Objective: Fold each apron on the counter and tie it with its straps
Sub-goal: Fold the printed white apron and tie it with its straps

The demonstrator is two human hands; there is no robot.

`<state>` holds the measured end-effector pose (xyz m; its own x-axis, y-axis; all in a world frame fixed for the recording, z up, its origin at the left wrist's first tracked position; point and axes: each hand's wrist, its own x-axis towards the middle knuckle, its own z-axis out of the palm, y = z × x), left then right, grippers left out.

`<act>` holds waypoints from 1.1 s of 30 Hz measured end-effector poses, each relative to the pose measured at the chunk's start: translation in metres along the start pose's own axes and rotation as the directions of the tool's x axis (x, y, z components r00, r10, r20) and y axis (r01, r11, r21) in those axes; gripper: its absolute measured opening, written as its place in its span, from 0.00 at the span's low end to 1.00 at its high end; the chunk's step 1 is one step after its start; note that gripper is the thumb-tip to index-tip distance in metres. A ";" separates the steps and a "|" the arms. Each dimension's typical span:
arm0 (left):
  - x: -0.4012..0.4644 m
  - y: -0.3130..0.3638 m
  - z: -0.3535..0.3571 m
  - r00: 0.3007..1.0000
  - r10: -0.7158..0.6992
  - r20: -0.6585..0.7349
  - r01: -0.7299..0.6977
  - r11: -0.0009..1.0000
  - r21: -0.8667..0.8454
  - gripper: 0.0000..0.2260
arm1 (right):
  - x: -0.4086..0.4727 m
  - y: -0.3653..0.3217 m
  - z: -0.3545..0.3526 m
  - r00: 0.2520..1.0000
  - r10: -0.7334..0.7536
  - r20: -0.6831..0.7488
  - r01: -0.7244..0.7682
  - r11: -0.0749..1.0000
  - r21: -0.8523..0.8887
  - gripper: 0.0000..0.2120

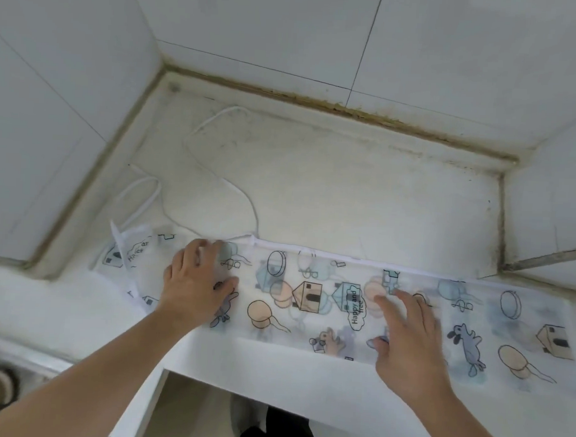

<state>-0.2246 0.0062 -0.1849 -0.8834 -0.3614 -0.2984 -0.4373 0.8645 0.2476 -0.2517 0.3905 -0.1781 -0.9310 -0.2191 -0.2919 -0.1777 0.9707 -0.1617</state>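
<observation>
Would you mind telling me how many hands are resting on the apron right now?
2. The left hand presses the apron near its left end; the right hand lies flat on it right of the middle.

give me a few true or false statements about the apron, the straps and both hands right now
1. The apron lies as a long band across the counter. True.
2. The straps are tied round the apron. False: they lie loose on the counter behind it.
3. Both hands rest on the apron. True: the left hand is near its left end, the right hand near the middle.
4. The apron is plain white. False: it carries printed houses, animals and the words "Happy and free".
5. The right hand pinches a strap. False: its spread fingers lie on the apron.
</observation>
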 end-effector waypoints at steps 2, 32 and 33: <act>0.008 0.004 -0.008 0.997 -0.064 0.034 0.067 0.994 -0.084 0.28 | 0.005 -0.021 -0.003 0.998 -0.032 -0.062 0.035 0.998 0.043 0.34; -0.021 0.073 0.062 0.745 0.666 0.048 -0.667 0.742 0.064 0.26 | 0.004 -0.036 0.027 0.991 -0.103 -0.083 0.111 0.988 0.108 0.27; -0.017 0.069 0.060 0.743 0.667 0.062 -0.669 0.737 0.097 0.26 | -0.002 -0.021 0.030 0.990 -0.120 -0.074 0.125 0.990 0.069 0.28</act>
<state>-0.2293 0.0927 -0.2183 -0.9374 0.3293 -0.1135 0.2851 0.9126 0.2930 -0.2368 0.3673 -0.2025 -0.9241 -0.3257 -0.2000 -0.2699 0.9266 -0.2620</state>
